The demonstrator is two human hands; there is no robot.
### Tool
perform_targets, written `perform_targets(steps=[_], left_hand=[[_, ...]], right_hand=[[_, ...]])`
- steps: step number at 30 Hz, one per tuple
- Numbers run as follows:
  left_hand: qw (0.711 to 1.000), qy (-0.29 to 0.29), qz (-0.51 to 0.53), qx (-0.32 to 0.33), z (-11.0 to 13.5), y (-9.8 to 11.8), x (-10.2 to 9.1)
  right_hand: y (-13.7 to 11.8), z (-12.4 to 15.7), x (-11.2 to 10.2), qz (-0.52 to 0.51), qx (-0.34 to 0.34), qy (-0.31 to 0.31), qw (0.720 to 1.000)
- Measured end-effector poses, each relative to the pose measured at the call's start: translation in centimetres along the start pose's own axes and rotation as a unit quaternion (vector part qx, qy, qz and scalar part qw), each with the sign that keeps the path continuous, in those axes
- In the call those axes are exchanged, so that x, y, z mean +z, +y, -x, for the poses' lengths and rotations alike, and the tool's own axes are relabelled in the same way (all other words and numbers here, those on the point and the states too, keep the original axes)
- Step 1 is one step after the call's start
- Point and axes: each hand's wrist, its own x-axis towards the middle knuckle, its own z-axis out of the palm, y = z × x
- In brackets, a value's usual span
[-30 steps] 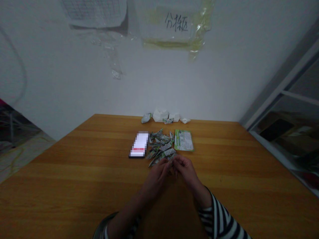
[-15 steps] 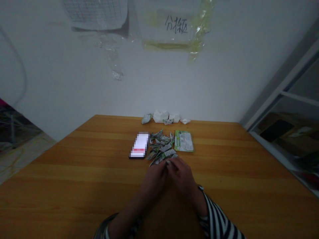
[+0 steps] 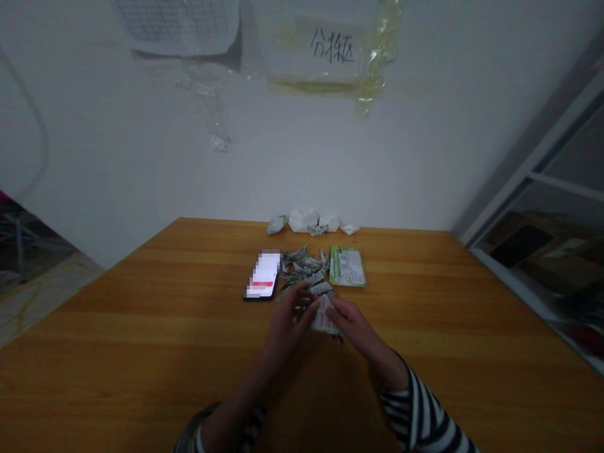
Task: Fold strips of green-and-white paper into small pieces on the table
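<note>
My left hand [image 3: 285, 324] and my right hand [image 3: 353, 324] meet over the wooden table [image 3: 141, 340], both pinching a small printed paper piece [image 3: 321, 314] between their fingertips. The left hand's upper fingers are spread toward a heap of several folded paper pieces [image 3: 304, 270] just beyond. A striped sleeve covers my right forearm.
A phone [image 3: 262, 282] with a lit screen lies left of the heap, and a green printed sheet [image 3: 348, 267] lies to its right. Crumpled white paper scraps [image 3: 309, 221] sit at the table's far edge by the wall. A metal-framed shelf [image 3: 542, 207] stands at right.
The hands had been closed together over the piece; now they have drawn slightly apart, the paper piece shows between them and the left fingers have spread.
</note>
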Motion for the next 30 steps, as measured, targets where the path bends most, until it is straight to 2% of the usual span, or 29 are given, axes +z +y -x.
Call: perform_targets(steps=[5, 9, 19, 24, 27, 30], left_hand=[[0.995, -0.073, -0.029, 0.055, 0.0, -0.3, 0.0], [0.99, -0.1, -0.057, 0.076, 0.2, -0.4, 0.2], [0.993, -0.07, -0.056, 0.081, 0.1, -0.5, 0.0], [0.993, -0.051, -0.068, 0.082, 0.1, -0.4, -0.1], [0.994, -0.054, -0.058, 0.079, -0.1, -0.1, -0.3], [0.996, -0.033, -0.046, 0.068, -0.1, -0.2, -0.4]], right_hand=[[0.4, -0.2, 0.0, -0.031, -0.003, 0.062, 0.998], [0.3, -0.4, -0.2, -0.056, -0.028, 0.076, 0.995], [1.1, -0.4, -1.0, -0.085, -0.028, 0.065, 0.994], [-0.2, -0.2, -1.0, -0.066, -0.068, 0.085, 0.992], [-0.9, 0.0, -1.1, -0.043, -0.082, 0.051, 0.994], [-0.9, 0.0, -1.3, -0.045, -0.096, 0.004, 0.994]])
